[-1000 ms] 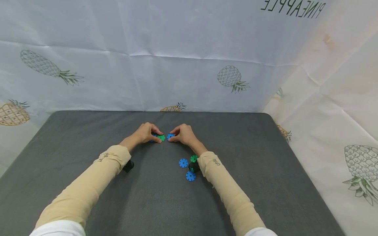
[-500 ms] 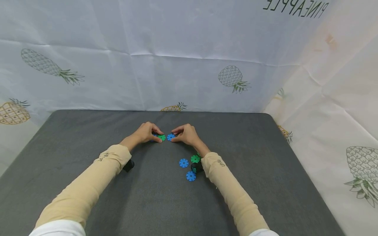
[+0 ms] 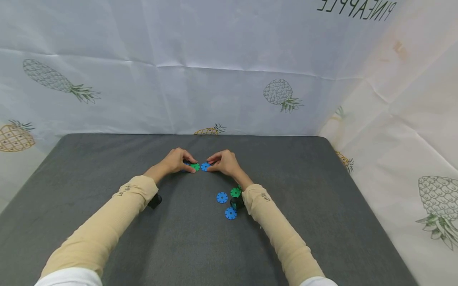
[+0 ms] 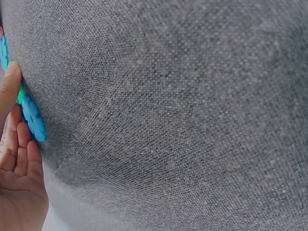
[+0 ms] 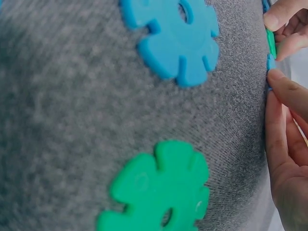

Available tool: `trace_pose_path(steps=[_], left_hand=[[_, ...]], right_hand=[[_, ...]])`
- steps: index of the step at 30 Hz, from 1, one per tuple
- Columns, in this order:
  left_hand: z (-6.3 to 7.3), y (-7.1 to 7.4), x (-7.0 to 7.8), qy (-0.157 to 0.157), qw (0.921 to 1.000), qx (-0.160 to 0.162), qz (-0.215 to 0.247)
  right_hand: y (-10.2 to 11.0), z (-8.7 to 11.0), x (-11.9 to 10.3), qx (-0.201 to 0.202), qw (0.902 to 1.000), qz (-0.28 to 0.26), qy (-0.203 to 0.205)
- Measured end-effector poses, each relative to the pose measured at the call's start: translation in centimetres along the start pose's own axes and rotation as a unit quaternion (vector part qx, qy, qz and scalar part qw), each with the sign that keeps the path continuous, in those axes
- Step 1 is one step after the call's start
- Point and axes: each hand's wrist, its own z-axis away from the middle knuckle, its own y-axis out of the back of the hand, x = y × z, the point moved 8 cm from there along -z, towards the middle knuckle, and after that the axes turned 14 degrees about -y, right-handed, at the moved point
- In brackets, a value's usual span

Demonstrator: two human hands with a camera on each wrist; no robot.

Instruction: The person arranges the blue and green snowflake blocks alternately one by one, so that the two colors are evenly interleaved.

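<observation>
Flat, notched plastic discs, like interlocking snowflake pieces, are at both hands near the table's far side. My left hand pinches a green disc between thumb and fingers. Joined to it is a blue disc, mostly hidden by that hand in the head view. My right hand pinches another blue disc, its rim right at the green disc's right rim. In the right wrist view, my right thumb and fingers hold this blue disc nearly edge-on, in line with the green one.
Loose discs lie nearer on the grey table: a blue disc, another blue disc and a green disc. The black right wrist camera covers part of this group. A pineapple-print curtain hangs behind the table.
My right hand drew back slightly to the right, then came left, bringing its blue disc's rim closer to the green disc. The left hand has stayed nearly still.
</observation>
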Motion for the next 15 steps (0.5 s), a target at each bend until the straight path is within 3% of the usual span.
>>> trace_pose_path(steps=[15], left_hand=[[-0.08,-0.17,-0.13,0.016,0.9998,-0.01,-0.002]], right_hand=[[-0.08,0.16,-0.32,-0.005,1.0,-0.001,0.004]])
